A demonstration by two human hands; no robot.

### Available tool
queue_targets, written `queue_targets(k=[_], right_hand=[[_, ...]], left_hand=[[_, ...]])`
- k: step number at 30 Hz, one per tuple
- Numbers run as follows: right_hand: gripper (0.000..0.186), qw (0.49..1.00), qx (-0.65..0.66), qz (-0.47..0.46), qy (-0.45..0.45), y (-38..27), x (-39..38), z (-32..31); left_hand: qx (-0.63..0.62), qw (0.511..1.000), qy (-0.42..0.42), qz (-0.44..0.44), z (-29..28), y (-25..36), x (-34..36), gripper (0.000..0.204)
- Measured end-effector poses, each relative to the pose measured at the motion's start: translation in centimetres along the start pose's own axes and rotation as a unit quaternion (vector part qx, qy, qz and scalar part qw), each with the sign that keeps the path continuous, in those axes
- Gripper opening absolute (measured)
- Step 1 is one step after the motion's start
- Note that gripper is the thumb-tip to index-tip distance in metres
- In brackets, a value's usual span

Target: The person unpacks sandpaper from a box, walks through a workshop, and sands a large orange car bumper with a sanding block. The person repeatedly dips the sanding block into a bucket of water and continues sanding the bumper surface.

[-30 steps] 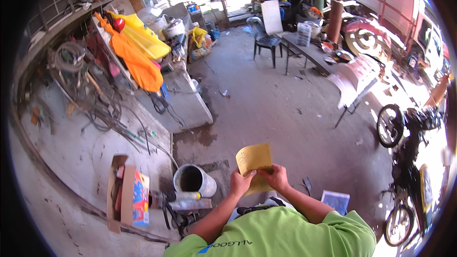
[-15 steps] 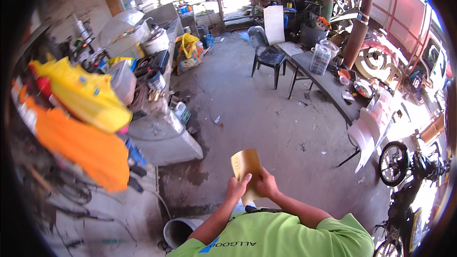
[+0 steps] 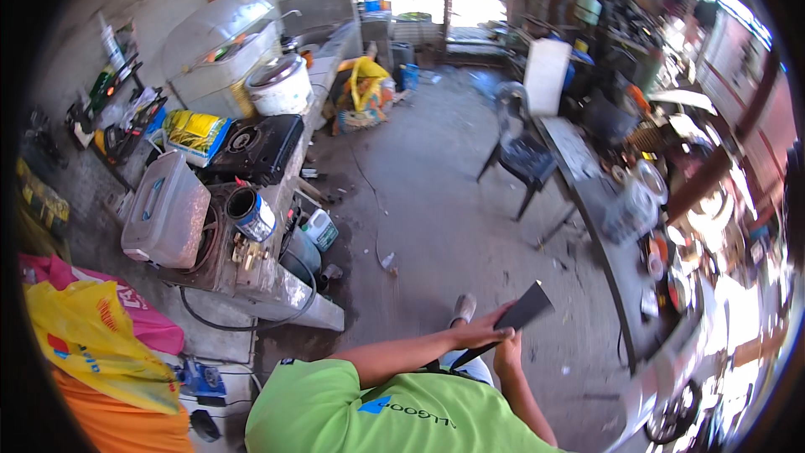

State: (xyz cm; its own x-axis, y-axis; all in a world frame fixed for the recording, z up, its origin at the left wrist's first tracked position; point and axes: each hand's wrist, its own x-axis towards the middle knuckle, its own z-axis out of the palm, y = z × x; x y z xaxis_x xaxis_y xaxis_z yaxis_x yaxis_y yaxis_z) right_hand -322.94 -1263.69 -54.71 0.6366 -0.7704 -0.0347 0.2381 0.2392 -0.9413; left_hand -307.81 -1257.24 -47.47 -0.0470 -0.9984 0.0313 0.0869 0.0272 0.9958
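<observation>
My left hand (image 3: pixel 488 333) reaches rightward across my front, closed on a stiff rectangular sheet (image 3: pixel 527 307), which shows a dark grey face and angles up to the right. My right hand (image 3: pixel 508 352) is closed on the same sheet just below, partly hidden behind my left hand. Beneath them are my green shirt (image 3: pixel 327 394) and a shoe (image 3: pixel 464 309) on the concrete floor (image 3: pixel 419 226).
A cluttered concrete counter (image 3: pixel 319 310) on the left holds a burner (image 3: pixel 251 147), plastic box (image 3: pixel 163 210), cans and bags (image 3: pixel 92 335). Ahead stand a bag (image 3: pixel 360 92) and black chair (image 3: pixel 516 159). A long cluttered table (image 3: pixel 620 310) lines the right.
My view has moved forward, bringing the left counter closer. The sheet has turned from its yellow face to a dark one and shifted rightward, with my left arm now crossing my front.
</observation>
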Motion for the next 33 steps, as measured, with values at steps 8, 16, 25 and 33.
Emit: queue_targets(k=[8, 16, 25, 33], right_hand=[[0.055, 0.894, -0.408, 0.046, -0.179, -1.2, 33.9, 6.0], [0.053, 0.872, -0.385, 0.088, -0.291, -2.3, 55.9, 16.8], [0.047, 0.822, -0.382, 0.274, -0.32, 10.4, 73.6, 21.2], [0.041, 0.847, -0.399, 0.082, -0.343, 7.9, 99.5, 51.2]], left_hand=[[0.341, 0.92, 0.175, -0.084, -27.5, 2.7, 12.8, 0.11], [0.182, 0.705, 0.49, -0.479, -49.3, -16.2, -6.3, 0.092], [-0.042, 0.668, 0.375, -0.641, -63.5, -6.8, -6.5, 0.099], [0.142, 0.787, 0.455, -0.391, -95.0, -2.9, 8.9, 0.095]])
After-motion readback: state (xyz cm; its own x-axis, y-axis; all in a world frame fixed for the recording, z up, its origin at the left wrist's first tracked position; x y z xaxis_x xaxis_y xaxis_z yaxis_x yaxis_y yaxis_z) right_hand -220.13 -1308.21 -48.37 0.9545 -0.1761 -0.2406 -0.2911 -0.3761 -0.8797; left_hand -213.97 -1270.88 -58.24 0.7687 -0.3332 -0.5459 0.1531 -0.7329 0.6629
